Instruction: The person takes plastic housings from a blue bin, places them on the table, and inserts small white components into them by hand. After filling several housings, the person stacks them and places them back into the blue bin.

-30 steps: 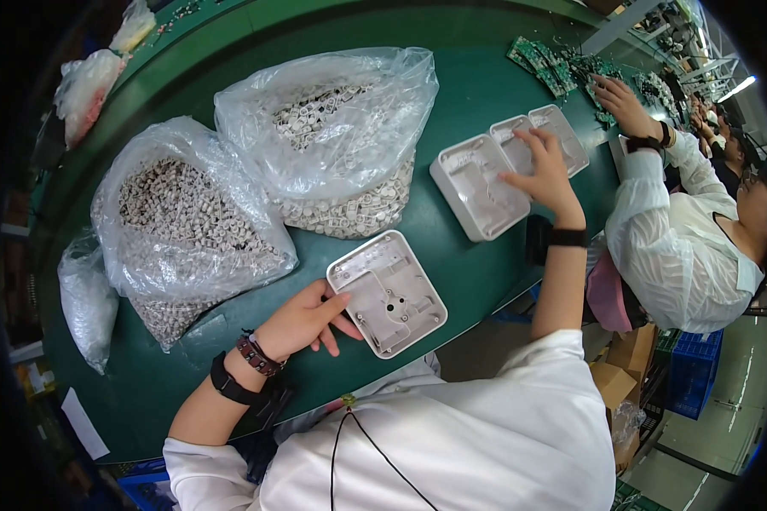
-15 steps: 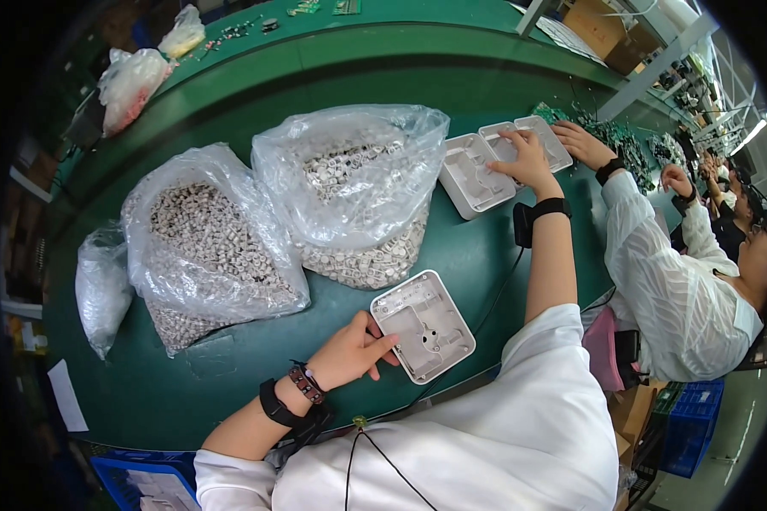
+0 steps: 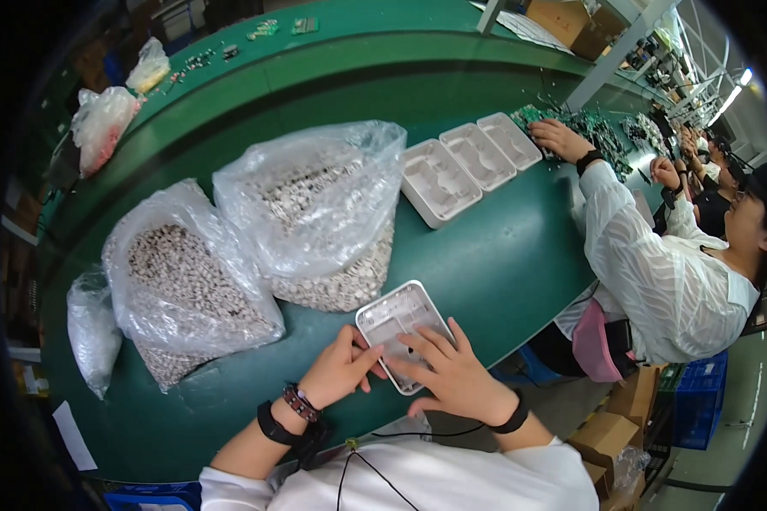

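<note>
A square white plastic housing (image 3: 389, 318), open side up with ribs and posts inside, sits at the near edge of the green table. My left hand (image 3: 334, 371) grips its left side, with thumb and fingers at the rim. Over the housing's right half lies my right hand (image 3: 462, 385), fingers stretched out and apart, hiding part of the inside. Whether a small part is under those fingertips cannot be made out. Farther off stands a row of similar white housings (image 3: 441, 204), touched by neither hand.
Two big clear bags hold many small whitish plastic parts: a left bag (image 3: 192, 281) and a right bag (image 3: 311, 200). A smaller clear bag (image 3: 92, 332) sits at far left. A co-worker in white (image 3: 648, 247) reaches toward green circuit boards (image 3: 601, 140). Cardboard boxes (image 3: 609, 439) stand at lower right.
My right hand has left the row of housings and come back to the one in my left hand, now spread over it. The view has shifted slightly.
</note>
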